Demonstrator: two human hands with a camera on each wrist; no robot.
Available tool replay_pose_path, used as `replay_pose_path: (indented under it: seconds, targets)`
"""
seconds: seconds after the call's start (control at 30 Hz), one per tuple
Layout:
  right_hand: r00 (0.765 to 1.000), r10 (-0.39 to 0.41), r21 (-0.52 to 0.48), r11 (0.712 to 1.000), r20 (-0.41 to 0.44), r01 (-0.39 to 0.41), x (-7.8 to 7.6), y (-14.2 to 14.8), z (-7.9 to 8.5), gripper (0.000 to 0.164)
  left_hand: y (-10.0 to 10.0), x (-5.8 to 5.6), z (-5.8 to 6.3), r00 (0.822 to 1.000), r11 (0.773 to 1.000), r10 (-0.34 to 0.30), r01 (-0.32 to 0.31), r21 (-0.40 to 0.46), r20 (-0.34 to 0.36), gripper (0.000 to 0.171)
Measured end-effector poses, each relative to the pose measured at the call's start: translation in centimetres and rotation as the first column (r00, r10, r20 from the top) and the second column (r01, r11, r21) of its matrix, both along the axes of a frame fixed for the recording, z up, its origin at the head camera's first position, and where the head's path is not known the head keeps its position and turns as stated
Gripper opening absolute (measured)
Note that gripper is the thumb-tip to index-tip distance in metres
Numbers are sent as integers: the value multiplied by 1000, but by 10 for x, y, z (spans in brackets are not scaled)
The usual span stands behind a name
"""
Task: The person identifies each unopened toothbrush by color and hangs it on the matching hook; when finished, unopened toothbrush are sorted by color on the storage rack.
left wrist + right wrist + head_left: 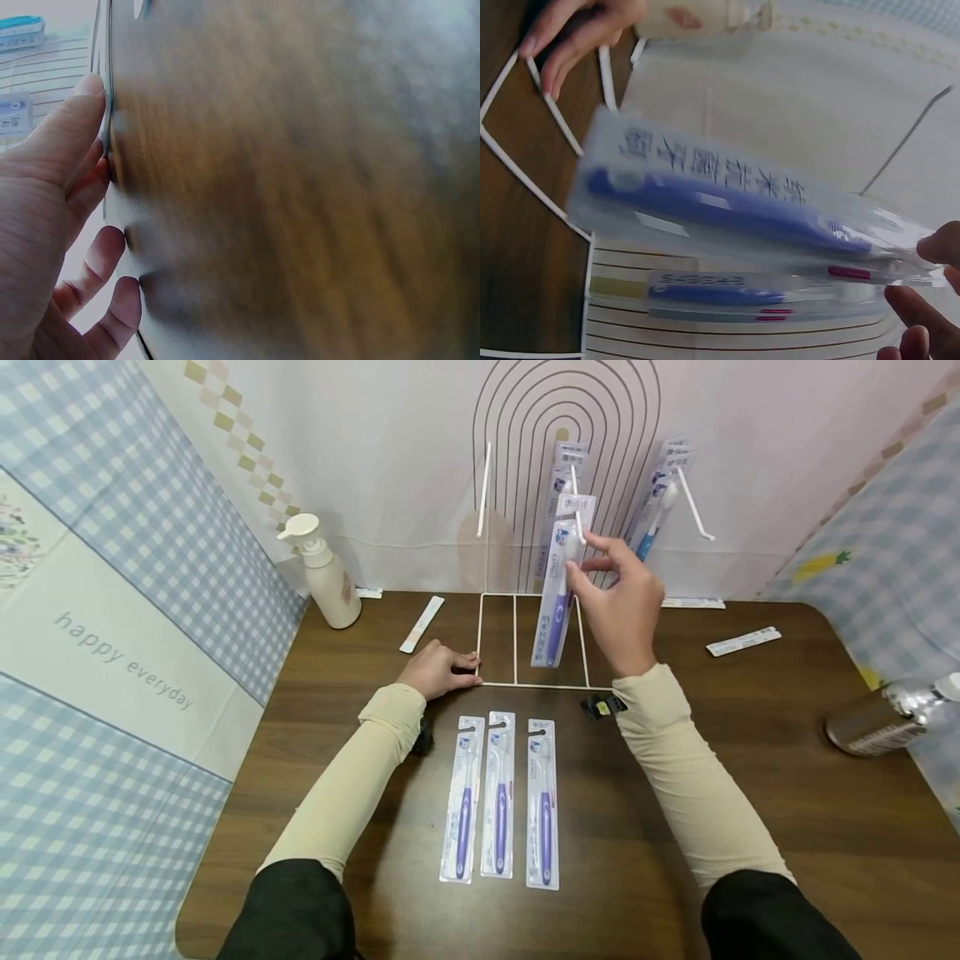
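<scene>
My right hand (pixel 621 602) pinches a packaged toothbrush (pixel 553 610) with a purple handle between thumb and fingers. The package's slotted header overlaps the tip of the rack's middle hook; whether the hook passes fully through cannot be told. Behind it, another packaged toothbrush (pixel 546 539) hangs near the back of that hook. At the front left corner of the white wire rack (pixel 515 643), my left hand (pixel 441 670) grips the base wire with thumb and fingers. Three more purple toothbrush packs (pixel 461 802) lie side by side on the table before the rack.
Blue-handled toothbrush packs (pixel 651 518) hang on the right hook (pixel 696 506); the left hook (pixel 483 489) bears nothing. A cream pump bottle (pixel 330 581) stands back left, a silver bottle (pixel 885 718) at right. Thin white strips (pixel 742 642) lie on the wooden table (pixel 637 843).
</scene>
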State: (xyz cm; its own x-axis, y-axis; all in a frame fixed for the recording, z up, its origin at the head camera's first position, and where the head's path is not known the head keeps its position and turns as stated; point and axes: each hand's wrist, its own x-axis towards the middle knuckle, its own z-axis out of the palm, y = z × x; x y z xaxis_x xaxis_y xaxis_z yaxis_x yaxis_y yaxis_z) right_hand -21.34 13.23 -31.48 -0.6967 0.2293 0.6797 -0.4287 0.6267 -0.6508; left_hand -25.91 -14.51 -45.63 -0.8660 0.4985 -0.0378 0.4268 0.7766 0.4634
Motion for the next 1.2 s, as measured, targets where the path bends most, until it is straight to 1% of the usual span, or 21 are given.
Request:
replay_pose_path:
  seconds: [0.1,0.2,0.37,0.53,0.67,0.8,0.93,1.0,1.07,1.13,1.2]
  targets:
    - [999,-22,-8,1000,28,22,-20,0,-2,30,0,0,1,1000,1000,-16,16,19,-3,43]
    - [997,-51,-1,999,56,51,-38,-1,-2,30,0,-1,1,1000,1000,-17,17,19,-8,43]
    - [993,-92,18,996,72,91,-61,-4,-7,32,0,-1,0,1000,1000,-9,9,-9,-16,42]
    - [987,-129,26,992,93,127,-74,-4,-11,36,1,-2,-1,1000,1000,-18,18,-16,-11,44]
    - [987,-121,27,993,104,119,-77,-3,-11,37,1,-1,0,1000,1000,-17,16,-16,-7,44]
    - [991,-97,7,995,92,97,-76,0,-11,38,1,-1,0,1000,1000,-11,11,-15,-13,43]
    - [994,-56,-77,995,94,63,-66,6,-18,37,1,0,1,1000,1000,-15,15,-20,-10,43]
    - [994,-30,-127,991,103,43,-56,8,-25,35,2,1,1,1000,1000,-18,18,-21,-10,43]
    - [993,2,-159,987,122,18,-42,11,-32,32,2,1,1,1000,1000,-20,20,-24,-9,43]
    - [990,33,-181,983,141,-7,-27,13,-41,28,2,2,3,1000,999,-21,20,-25,-12,43]
    - [982,67,-204,979,177,-30,-9,15,-51,26,2,2,3,1000,999,-27,27,-24,-13,44]
